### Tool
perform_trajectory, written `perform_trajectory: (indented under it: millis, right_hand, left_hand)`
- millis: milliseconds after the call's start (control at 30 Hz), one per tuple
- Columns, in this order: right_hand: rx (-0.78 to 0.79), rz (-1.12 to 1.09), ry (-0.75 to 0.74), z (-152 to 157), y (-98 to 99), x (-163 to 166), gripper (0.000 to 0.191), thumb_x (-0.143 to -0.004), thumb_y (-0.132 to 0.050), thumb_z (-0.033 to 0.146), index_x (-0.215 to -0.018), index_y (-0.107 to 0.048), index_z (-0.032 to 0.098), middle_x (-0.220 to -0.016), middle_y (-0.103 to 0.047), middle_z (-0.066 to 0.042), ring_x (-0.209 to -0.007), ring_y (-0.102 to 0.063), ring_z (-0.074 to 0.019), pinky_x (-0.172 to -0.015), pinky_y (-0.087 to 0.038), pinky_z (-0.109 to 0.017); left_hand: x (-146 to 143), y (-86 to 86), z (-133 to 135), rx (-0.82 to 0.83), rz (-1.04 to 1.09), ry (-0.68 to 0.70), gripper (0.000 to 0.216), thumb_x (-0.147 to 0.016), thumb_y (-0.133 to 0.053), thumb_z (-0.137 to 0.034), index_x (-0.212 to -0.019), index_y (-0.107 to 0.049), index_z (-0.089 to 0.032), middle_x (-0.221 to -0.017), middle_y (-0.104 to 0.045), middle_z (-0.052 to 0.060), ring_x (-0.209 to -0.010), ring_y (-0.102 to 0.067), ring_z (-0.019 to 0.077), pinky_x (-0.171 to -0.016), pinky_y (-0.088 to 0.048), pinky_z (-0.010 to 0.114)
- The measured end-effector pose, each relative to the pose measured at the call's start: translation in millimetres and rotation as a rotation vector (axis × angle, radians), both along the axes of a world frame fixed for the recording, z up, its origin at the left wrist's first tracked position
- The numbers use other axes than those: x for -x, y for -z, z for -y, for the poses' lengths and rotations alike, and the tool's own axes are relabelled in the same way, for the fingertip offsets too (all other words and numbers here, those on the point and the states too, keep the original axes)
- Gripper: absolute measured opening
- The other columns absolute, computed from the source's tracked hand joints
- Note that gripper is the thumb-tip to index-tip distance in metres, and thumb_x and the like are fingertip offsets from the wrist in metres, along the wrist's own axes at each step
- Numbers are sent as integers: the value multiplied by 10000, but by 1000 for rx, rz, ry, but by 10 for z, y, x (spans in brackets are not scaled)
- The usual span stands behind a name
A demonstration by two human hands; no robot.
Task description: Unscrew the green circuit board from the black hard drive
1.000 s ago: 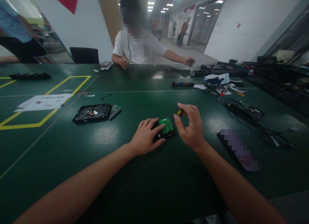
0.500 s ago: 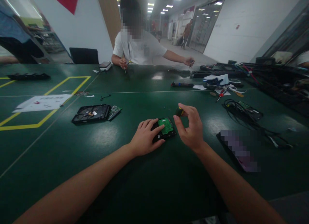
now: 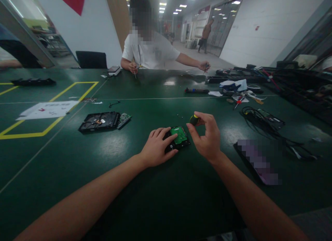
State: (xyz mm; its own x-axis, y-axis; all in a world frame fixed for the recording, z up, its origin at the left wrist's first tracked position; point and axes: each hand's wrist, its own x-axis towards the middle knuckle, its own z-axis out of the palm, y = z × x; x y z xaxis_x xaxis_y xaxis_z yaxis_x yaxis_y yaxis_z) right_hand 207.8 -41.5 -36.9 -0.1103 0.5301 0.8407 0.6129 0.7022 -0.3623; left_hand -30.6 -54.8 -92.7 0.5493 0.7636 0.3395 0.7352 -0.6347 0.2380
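A spread left hand [image 3: 157, 148] partly covers the hard drive [image 3: 180, 135] on the green table [image 3: 166, 203]; the right hand [image 3: 209, 139] pinches a screwdriver [image 3: 193, 120]. An opened drive casing [image 3: 89, 122] lies left, cables [image 3: 271, 131] and a phone [image 3: 256, 161] right.

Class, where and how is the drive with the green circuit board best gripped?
Probably by the near and far black edges of the drive, from the left, where the left hand rests: it lies flat, green circuit board up, and the right hand, with a yellow-and-black tool, is at its right.
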Motion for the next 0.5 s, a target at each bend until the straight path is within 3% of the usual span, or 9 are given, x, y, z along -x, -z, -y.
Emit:
perform_trajectory:
  millis: [167, 400, 500]
  right_hand:
    - [-15, 7, 25, -1, -28, -7, 454, -941, -749, 216, -1350, -592, 335, -1164, -654, -60, -1022, -669, -253, -808, -623, -448]
    - [70, -13, -71, -14, 30, -11, 522, -1004, -594, 154, -1486, -507, 333, -1347, -654, -83, -1094, -700, -254, -930, -632, -478]
    - [51, -3, -59, -6, 12, -3, 501, -981, -650, 181, -1445, -546, 341, -1284, -647, -77, -1085, -681, -255, -897, -640, -468]
  left_hand:
    - [5, 0, 1, 2, -3, 5, 646, -972, -653, -569, -1556, -534, -319, -1621, -434, 134, -1448, -425, 405, -1161, -381, 645]
    - [-7, -5, 0, -6, -25, 0, 639, -976, -643, -578, -1541, -552, -293, -1608, -444, 154, -1443, -426, 405, -1155, -382, 642]
    - [-5, -2, 2, -4, -15, -1, 637, -975, -646, -571, -1546, -545, -309, -1614, -443, 144, -1437, -433, 407, -1148, -385, 646]
